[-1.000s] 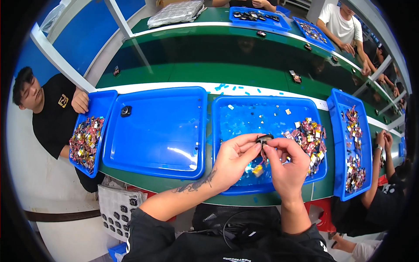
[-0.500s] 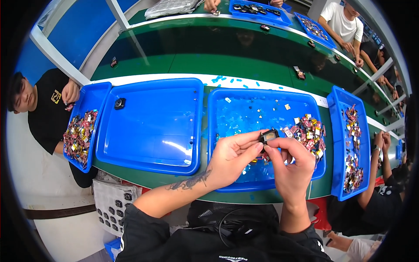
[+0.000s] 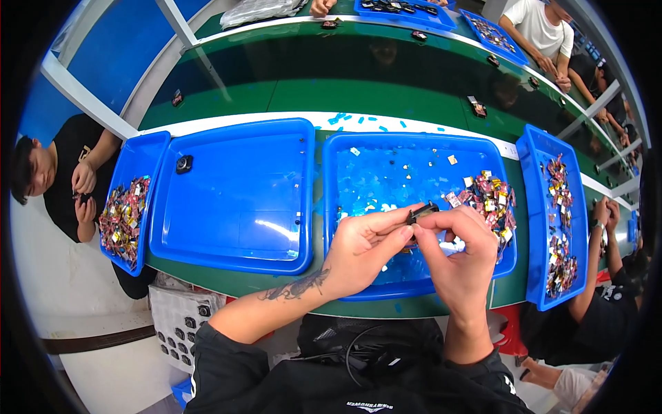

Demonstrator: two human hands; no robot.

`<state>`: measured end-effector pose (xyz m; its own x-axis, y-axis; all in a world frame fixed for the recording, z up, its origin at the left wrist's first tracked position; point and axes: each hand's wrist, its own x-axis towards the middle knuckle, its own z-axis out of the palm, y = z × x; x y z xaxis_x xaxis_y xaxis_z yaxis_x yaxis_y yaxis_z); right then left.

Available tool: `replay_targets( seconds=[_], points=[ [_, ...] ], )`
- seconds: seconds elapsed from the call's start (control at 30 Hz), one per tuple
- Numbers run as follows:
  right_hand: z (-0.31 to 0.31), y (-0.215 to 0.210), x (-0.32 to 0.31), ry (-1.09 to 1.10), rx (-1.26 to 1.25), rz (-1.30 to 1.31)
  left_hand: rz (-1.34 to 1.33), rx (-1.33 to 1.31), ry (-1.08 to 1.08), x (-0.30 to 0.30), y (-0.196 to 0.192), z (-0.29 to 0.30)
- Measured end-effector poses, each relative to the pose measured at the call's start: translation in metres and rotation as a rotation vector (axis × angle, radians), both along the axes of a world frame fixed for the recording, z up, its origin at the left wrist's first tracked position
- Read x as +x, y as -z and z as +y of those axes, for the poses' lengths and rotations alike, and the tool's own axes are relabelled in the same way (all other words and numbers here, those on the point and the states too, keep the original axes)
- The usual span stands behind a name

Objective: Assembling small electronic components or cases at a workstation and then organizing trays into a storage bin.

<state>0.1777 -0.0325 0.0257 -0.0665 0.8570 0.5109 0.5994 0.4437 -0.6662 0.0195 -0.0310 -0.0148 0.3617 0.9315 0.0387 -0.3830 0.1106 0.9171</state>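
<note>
Part (image 3: 425, 210), small and black, is sitting over the tray (image 3: 386, 292), pinched by both left hand (image 3: 365, 243) and right hand (image 3: 460, 238); I am seeing both grips closed on it, neither clearly nearer. Its long axis is slanting across the pinch, the free end pointing forward and rightward; its face I am not making out.

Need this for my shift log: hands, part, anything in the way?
Left hand, right hand: both gripping black part. Part held over blue tray. Loose pieces heaped near right hand, not visibly blocking.
</note>
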Motion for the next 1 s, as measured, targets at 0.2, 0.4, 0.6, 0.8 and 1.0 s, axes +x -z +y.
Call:
replay_targets(
  seconds=[0.2,0.4,0.6,0.8,1.0],
  points=[
    [-0.002,-0.002,-0.001,-0.009,0.023,0.075,-0.058,0.027,0.165,-0.004,-0.008,0.002],
    [-0.008,0.009,0.009,-0.096,-0.303,0.782,-0.07,-0.006,-0.053,-0.001,-0.01,0.003],
    [-0.024,0.015,0.017,-0.172,-0.484,0.706,-0.115,0.043,-0.114,0.006,-0.012,0.0],
    [-0.026,0.011,0.018,-0.214,-0.432,0.749,0.497,0.686,-0.127,-0.006,-0.01,0.003],
    [-0.029,0.008,0.018,-0.173,-0.386,0.565,0.635,0.847,-0.269,-0.003,-0.009,0.005]
  ],
)
